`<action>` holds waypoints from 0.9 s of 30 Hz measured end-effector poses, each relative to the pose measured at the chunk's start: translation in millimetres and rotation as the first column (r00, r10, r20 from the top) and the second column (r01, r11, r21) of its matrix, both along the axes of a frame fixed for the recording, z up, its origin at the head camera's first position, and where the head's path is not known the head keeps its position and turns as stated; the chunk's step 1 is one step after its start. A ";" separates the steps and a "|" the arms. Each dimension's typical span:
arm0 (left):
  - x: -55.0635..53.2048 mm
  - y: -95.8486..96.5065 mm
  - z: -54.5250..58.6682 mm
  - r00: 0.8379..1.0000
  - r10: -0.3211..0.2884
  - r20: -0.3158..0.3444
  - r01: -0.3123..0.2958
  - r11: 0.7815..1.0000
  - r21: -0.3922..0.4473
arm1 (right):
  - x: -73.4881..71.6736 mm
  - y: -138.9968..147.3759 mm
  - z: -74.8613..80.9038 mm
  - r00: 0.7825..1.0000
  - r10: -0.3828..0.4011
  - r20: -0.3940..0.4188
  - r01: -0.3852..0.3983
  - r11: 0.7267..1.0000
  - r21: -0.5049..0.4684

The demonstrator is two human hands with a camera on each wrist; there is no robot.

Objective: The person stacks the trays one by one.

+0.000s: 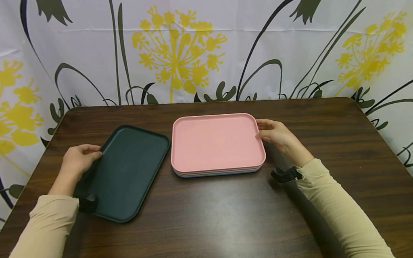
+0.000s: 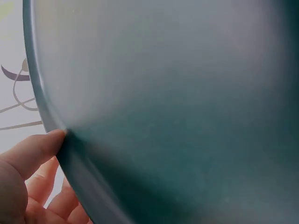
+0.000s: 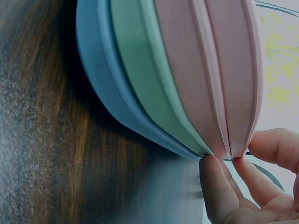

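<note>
On the left, my left hand (image 1: 79, 158) pinches the left long edge of a dark green tray (image 1: 129, 167), which lies at a slant and appears tilted. In the left wrist view the thumb (image 2: 51, 140) presses the tray's rim from above, fingers beneath. Right of it sits a neat stack of trays with a pink tray (image 1: 216, 142) on top. My right hand (image 1: 278, 135) grips that top tray's right edge. The right wrist view shows its thumb over the rim and fingertips against the stack's side, where a second pink tray (image 3: 184, 65), a green tray (image 3: 140, 70) and a blue tray (image 3: 93, 60) lie beneath.
The trays are on a dark brown wooden table (image 1: 213, 221). Behind it and along both sides hangs a white cloth (image 1: 86, 41) printed with yellow flowers and dark stems. A dark band (image 1: 284, 174) sits at the right wrist.
</note>
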State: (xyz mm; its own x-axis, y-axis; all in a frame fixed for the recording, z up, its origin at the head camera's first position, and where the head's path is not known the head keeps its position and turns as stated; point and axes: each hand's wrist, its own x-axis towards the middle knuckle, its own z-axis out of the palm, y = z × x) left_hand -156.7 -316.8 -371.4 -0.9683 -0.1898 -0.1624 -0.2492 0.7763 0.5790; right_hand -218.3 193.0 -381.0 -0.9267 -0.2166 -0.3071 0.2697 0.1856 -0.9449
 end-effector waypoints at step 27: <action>-0.8 -13.7 14.5 0.987 0.158 0.003 -0.154 0.954 0.257 | -0.4 0.1 -0.3 1.000 0.018 -0.002 -0.018 0.999 0.027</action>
